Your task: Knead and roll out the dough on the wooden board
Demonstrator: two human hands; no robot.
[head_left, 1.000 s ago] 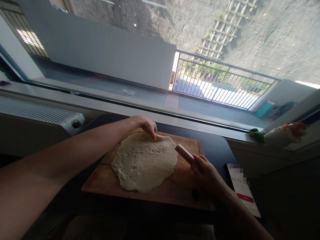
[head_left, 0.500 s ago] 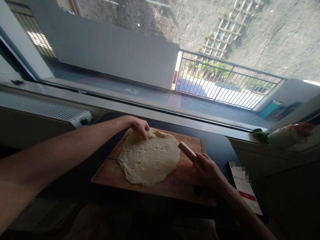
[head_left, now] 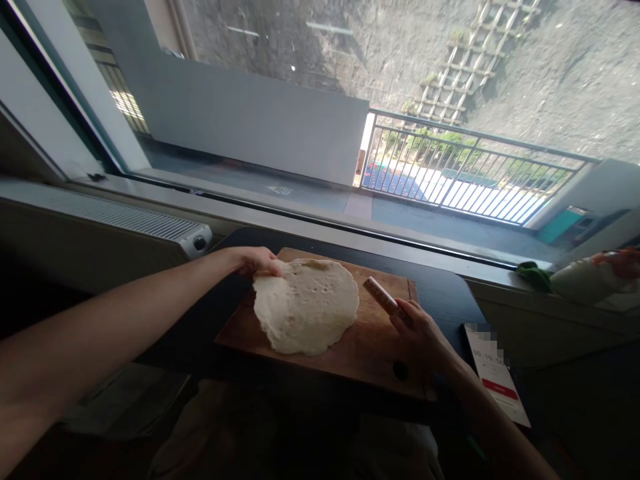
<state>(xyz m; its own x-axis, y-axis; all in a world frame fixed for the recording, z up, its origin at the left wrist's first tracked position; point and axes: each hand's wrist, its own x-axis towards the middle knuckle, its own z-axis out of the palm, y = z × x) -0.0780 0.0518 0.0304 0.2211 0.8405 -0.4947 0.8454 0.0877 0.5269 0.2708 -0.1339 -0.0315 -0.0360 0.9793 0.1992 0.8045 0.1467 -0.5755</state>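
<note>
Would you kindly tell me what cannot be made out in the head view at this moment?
Stick, head view: its near end is hidden by the right hand.
Dough, head view: the edge being gripped is partly covered by the left hand.
Phone, head view: pixel blocks cover part of the screen; its small text is too blurred to read.
Orange thing, head view: cut off by the right edge.

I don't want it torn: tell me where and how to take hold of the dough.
Likely best by the right rim of the dough, pinched from the right across the board: it is a broad, thin sheet, and the left hand holds its far-left edge. The right hand would first need to put down the rod.
</note>
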